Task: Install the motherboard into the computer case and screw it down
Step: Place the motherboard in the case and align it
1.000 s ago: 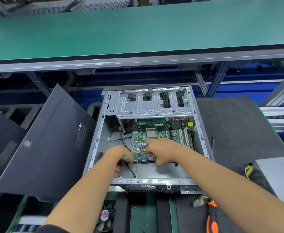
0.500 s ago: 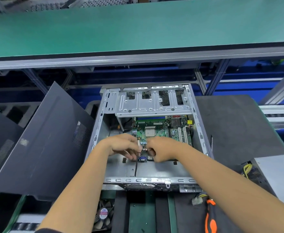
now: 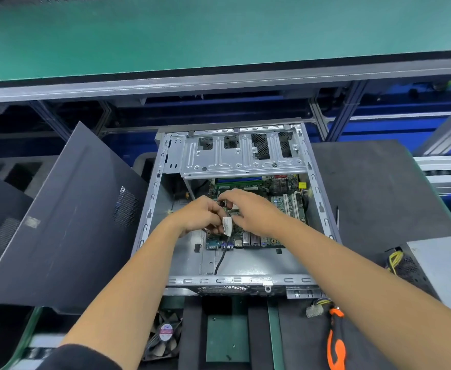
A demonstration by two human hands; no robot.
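The green motherboard (image 3: 256,209) lies flat inside the open computer case (image 3: 235,263), under the silver drive cage (image 3: 243,156) at the far end of the case, its port row facing the near wall. Both hands meet over the middle of the board. The left hand (image 3: 200,217) has its fingers curled round a black cable (image 3: 220,259) that carries a white tag (image 3: 227,226); the right hand (image 3: 251,209) pinches the cable's upper end, fingers bent close. The cable runs from the hands down toward the near wall of the case.

The main risk, as I judge it, is the cable: if it slips under the board or across a screw hole, the board will sit crooked or the wire will get pinched when screws go in. Pulling on it too hard could also shift the board off its mounts. No screws are visible, so the board is probably loose.

Inside the case are only the board and the cable. Just in front of the case an orange-handled screwdriver (image 3: 336,340) lies on the worktop (image 3: 373,182), near a white plug (image 3: 315,311). A small fan (image 3: 165,335) sits below the case's near left corner. A dark side panel (image 3: 67,217) leans left of the case.
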